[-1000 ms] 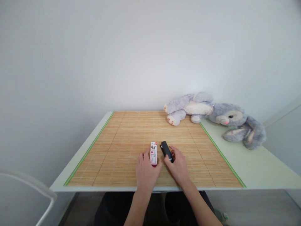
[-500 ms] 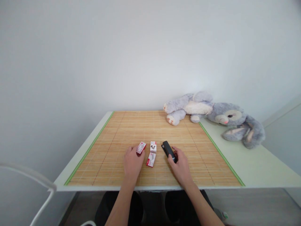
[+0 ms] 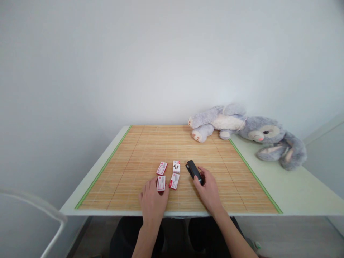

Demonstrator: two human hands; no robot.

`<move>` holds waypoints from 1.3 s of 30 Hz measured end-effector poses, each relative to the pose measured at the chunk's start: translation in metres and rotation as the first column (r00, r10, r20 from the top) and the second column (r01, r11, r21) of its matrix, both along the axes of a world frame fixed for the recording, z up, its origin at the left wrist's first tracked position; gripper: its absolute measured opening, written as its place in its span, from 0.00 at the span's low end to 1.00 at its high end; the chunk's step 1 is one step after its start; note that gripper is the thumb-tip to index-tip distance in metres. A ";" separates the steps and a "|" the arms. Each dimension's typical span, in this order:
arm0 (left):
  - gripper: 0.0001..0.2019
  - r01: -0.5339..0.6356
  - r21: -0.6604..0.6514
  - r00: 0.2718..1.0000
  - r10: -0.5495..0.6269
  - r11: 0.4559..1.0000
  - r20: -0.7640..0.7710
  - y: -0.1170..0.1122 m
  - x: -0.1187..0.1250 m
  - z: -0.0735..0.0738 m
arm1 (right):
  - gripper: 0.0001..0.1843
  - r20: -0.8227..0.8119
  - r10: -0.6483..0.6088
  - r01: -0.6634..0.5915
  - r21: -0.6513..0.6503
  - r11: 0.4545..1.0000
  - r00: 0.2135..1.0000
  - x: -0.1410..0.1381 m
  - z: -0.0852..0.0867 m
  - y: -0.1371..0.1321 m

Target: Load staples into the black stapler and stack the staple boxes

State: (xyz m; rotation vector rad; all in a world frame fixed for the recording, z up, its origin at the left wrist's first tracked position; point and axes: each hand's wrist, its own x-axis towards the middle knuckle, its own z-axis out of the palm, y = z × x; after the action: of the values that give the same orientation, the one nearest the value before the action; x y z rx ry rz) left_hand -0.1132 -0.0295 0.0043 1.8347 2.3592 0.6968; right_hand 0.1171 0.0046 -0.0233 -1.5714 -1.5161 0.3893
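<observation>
Several small red-and-white staple boxes lie on the bamboo mat (image 3: 139, 154). My left hand (image 3: 152, 200) pinches the near-left box (image 3: 161, 183) between thumb and fingers. Another box (image 3: 162, 168) lies just beyond it, one (image 3: 176, 166) stands further right, and one (image 3: 174, 181) lies near the middle. My right hand (image 3: 208, 190) is curled round the near end of a black stapler (image 3: 193, 170), which rests on the mat to the right of the boxes.
The mat covers a pale table (image 3: 290, 190) pushed against a white wall. A grey plush rabbit (image 3: 249, 132) lies at the back right. A white chair frame (image 3: 34, 211) shows at the lower left. My dark-clothed legs are under the table's front edge.
The stack of boxes held by my left hand has been spread out into separate boxes on the mat; the left hand moved left, then back near. My right hand stayed on the stapler.
</observation>
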 end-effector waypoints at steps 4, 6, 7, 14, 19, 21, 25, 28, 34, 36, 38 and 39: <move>0.20 0.008 -0.012 1.000 -0.009 1.000 -0.019 0.019 -0.004 0.003 | 0.25 -0.005 0.008 -0.008 -0.006 1.000 1.000 0.000 0.003 -0.001; 0.20 0.022 -0.014 0.999 -0.022 1.000 -0.027 0.020 -0.007 0.003 | 0.25 -0.012 0.008 -0.008 -0.004 1.000 1.000 0.000 0.002 -0.001; 0.20 0.027 -0.014 0.999 -0.028 1.000 -0.032 0.018 -0.009 0.002 | 0.25 -0.014 0.006 -0.006 -0.002 1.000 1.000 0.000 0.002 -0.001; 0.20 0.030 -0.004 0.996 -0.031 1.000 -0.083 -0.022 -0.024 -0.002 | 0.25 -0.012 0.001 -0.001 0.000 1.000 1.000 0.002 -0.002 0.000; 0.22 0.032 0.079 0.994 -0.023 0.996 -0.111 -0.037 -0.021 0.007 | 0.26 -0.014 -0.008 0.008 0.001 1.000 1.000 0.002 -0.004 0.001; 0.22 0.107 0.112 0.988 -0.093 0.988 -0.119 -0.039 -0.012 0.011 | 0.27 -0.009 -0.010 0.010 0.002 1.000 1.000 0.002 -0.004 0.001; 0.21 0.255 0.098 0.964 -0.245 0.962 -0.108 -0.025 0.012 0.018 | 0.28 0.005 -0.007 0.007 0.015 1.000 1.000 0.002 -0.005 0.002; 0.18 0.316 0.066 0.946 -0.309 0.946 -0.098 0.000 0.025 0.020 | 0.27 -0.001 -0.002 0.002 0.021 1.000 1.000 0.002 -0.006 0.003; 0.24 0.318 0.012 0.942 -0.315 0.948 -0.117 0.023 0.033 0.022 | 0.26 -0.008 -0.010 0.010 0.012 1.000 1.000 0.001 -0.005 0.004; 0.24 0.284 -0.001 0.952 -0.282 0.959 -0.121 0.014 0.033 0.023 | 0.24 -0.018 -0.011 0.011 0.009 1.000 1.000 0.000 -0.003 0.003; 0.20 0.275 -0.019 0.954 -0.275 0.961 -0.120 0.003 0.031 0.022 | 0.21 -0.028 -0.014 0.014 0.004 1.000 1.000 -0.001 -0.001 0.002; 0.18 0.289 -0.029 0.950 -0.291 0.957 -0.116 -0.002 0.031 0.022 | 0.19 -0.030 -0.015 0.015 -0.003 1.000 0.999 -0.001 0.000 0.002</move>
State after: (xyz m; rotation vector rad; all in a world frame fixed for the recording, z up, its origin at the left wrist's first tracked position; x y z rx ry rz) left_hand -0.0825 -0.0315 0.0259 2.2116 2.0828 0.5519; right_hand 0.1162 0.0063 -0.0229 -1.5713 -1.4799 0.4046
